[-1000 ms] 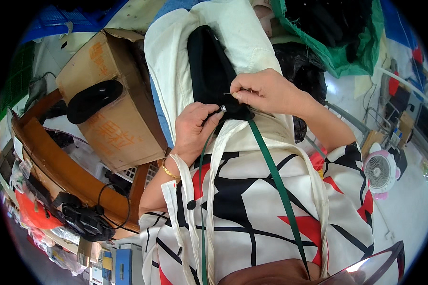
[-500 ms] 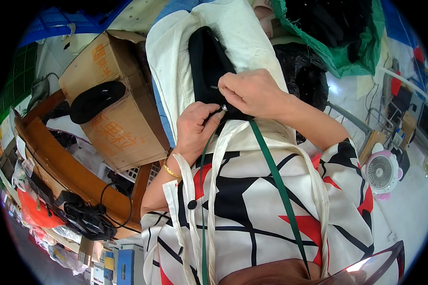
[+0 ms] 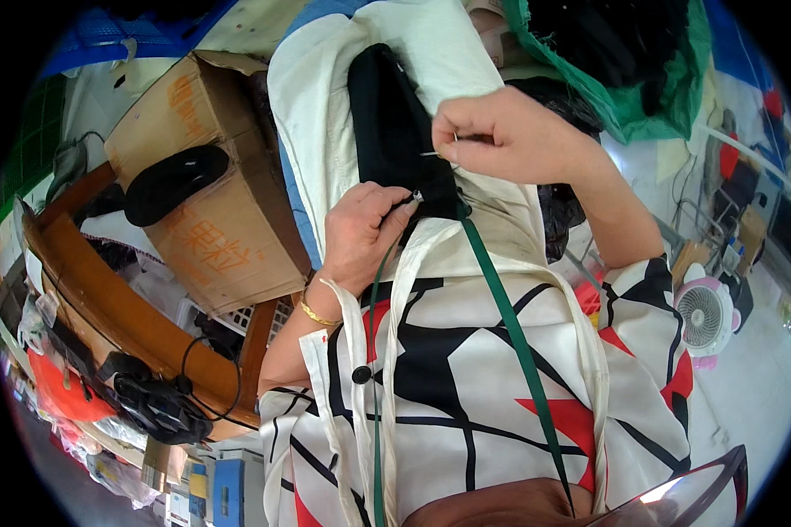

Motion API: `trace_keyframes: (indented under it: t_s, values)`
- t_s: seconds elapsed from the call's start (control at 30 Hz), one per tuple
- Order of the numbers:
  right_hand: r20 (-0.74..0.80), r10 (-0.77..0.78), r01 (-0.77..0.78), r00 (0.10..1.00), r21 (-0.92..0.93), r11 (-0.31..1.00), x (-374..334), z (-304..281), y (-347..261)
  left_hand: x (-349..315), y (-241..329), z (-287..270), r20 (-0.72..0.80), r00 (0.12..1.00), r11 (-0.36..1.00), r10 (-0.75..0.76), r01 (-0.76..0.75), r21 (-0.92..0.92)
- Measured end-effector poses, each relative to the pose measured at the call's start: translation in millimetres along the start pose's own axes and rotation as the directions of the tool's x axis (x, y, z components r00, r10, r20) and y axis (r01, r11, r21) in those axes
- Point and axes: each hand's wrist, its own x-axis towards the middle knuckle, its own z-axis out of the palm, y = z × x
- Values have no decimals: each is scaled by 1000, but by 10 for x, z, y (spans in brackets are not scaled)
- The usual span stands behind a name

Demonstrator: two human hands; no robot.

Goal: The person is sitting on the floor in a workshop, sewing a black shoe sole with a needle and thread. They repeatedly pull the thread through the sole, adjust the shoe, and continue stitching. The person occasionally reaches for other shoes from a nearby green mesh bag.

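A long black fabric piece [image 3: 382, 123] with a rounded far end lies on the white apron over my lap. My left hand [image 3: 360, 230] is closed on its near edge, with thumb and forefinger pinching beside a small shiny silvery bit [image 3: 417, 195]. Just right of the fabric, my right hand [image 3: 510, 133] is raised with curled fingers. Between its thumb and forefinger sits a thin, light needle [image 3: 430, 154], its tip toward the black piece. Any thread is too fine to make out. A green strap [image 3: 501, 307] runs from the fabric's near side toward my neck.
To the left, a cardboard box [image 3: 228, 237] carries a black oval fabric piece [image 3: 177, 184]. A curved wooden chair or bench [image 3: 123, 307] stands near it. At the far right is a green sack [image 3: 650, 119] full of black material. Further right stands a pink-and-white fan [image 3: 705, 316].
My right hand has moved up and to the right, away from the black fabric, and the needle now shows in its fingers. My left hand stays on the edge.
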Motion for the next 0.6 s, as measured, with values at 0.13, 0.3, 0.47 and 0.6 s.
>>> trace_keyframes:
  t_s: [0.13,0.3,0.47,0.6]
  values:
    - [-208,-27,170,978,710,683,164,82,-184,34,33,0,-20,1000,999,20,-21,-39]
    - [-248,26,194,968,814,547,465,404,-288,58,19,-34,22,1000,1000,23,-23,-2]
    - [-239,199,183,951,947,264,501,416,-427,40,-46,33,33,999,1000,-3,3,-7]
    - [-441,6,405,897,828,387,424,100,-784,32,-53,86,14,1000,1000,5,-5,-8]
